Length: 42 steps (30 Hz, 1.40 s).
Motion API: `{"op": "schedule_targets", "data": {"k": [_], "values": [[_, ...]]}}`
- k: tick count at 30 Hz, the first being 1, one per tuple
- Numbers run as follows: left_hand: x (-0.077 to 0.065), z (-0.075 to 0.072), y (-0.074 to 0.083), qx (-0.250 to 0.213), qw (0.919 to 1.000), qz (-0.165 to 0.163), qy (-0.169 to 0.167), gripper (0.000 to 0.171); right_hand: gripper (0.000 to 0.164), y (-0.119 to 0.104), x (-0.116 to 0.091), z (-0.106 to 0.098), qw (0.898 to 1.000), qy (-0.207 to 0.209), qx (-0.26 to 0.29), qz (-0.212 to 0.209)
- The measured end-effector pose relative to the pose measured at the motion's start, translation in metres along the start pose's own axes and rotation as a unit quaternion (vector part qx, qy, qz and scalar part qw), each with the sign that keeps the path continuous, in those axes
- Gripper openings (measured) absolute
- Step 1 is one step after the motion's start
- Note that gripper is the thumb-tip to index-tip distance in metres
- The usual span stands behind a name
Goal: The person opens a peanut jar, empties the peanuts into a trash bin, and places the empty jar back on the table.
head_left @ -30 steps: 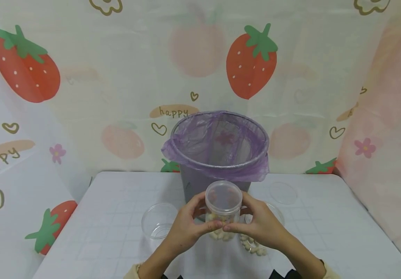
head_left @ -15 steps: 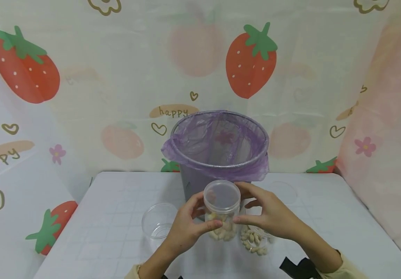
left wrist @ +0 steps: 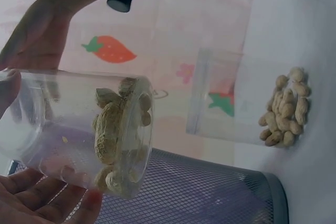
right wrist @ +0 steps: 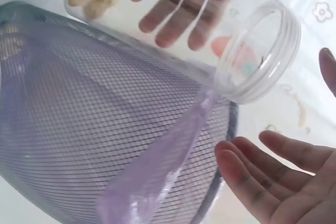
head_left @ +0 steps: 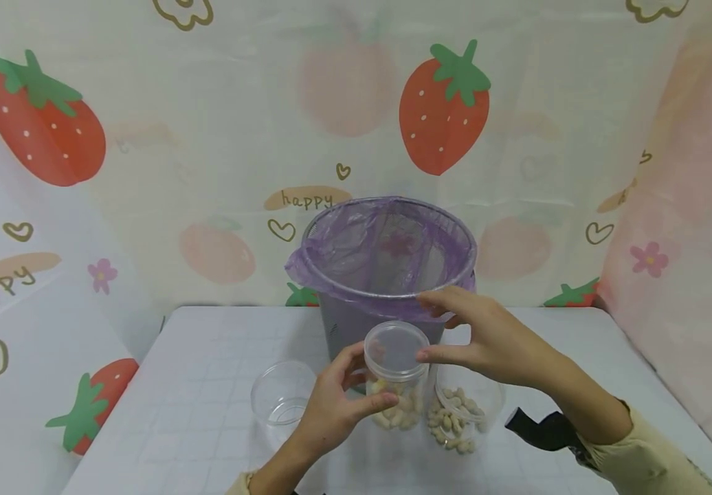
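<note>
My left hand (head_left: 346, 395) grips a clear plastic jar (head_left: 396, 371) upright near the middle of the head view, thumb across its front. Unshelled peanuts (left wrist: 107, 135) lie at the jar's bottom, and its top (right wrist: 262, 56) is ridged. Beside the upper right edge hovers my right hand (head_left: 492, 337), fingers spread and slightly bent, holding nothing. The right wrist view shows its fingertips (right wrist: 228, 156) apart from the ridged top.
Behind the jar stands a mesh bin (head_left: 346, 323) lined with a purple plastic bag (head_left: 356, 254). Left of the hands is a clear round container (head_left: 282, 378). To the right, another clear container (left wrist: 215, 93) stands with a pile of peanuts (head_left: 449, 419) at its base.
My right hand has let go of the jar's side and risen to the right of its top. The left hand keeps the jar in nearly the same place.
</note>
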<state>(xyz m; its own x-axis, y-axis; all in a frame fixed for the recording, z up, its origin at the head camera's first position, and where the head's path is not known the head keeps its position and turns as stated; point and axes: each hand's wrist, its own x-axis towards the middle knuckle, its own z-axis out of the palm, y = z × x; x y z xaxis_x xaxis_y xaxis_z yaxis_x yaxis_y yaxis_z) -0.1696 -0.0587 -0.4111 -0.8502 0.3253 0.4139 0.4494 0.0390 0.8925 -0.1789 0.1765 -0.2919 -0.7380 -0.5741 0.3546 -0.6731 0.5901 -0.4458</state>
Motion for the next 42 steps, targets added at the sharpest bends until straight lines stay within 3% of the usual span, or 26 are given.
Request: {"op": "schedule_targets", "data": {"k": [10, 16, 27, 36, 42], "values": [[-0.001, 0.003, 0.001, 0.005, 0.9999, -0.016, -0.001, 0.066, 0.077, -0.025, 0.02, -0.003, 0.99, -0.104, -0.081, 0.044], [-0.001, 0.005, 0.002, 0.013, 0.9996, -0.023, 0.006, 0.065, 0.074, -0.035, 0.029, 0.005, 0.983, -0.135, -0.12, 0.046], [-0.001, 0.007, 0.004, 0.017, 0.9984, -0.047, 0.026, 0.067, 0.074, -0.045, 0.033, 0.009, 0.974, -0.161, -0.151, 0.059], [0.0, 0.006, 0.005, 0.045, 0.9988, -0.016, 0.003, 0.066, 0.068, -0.047, 0.034, 0.008, 0.976, -0.156, -0.147, 0.05], [0.0, 0.004, 0.004, 0.057, 0.9983, -0.013, 0.006, 0.062, 0.066, -0.049, 0.033, 0.008, 0.977, -0.151, -0.146, 0.045]]}}
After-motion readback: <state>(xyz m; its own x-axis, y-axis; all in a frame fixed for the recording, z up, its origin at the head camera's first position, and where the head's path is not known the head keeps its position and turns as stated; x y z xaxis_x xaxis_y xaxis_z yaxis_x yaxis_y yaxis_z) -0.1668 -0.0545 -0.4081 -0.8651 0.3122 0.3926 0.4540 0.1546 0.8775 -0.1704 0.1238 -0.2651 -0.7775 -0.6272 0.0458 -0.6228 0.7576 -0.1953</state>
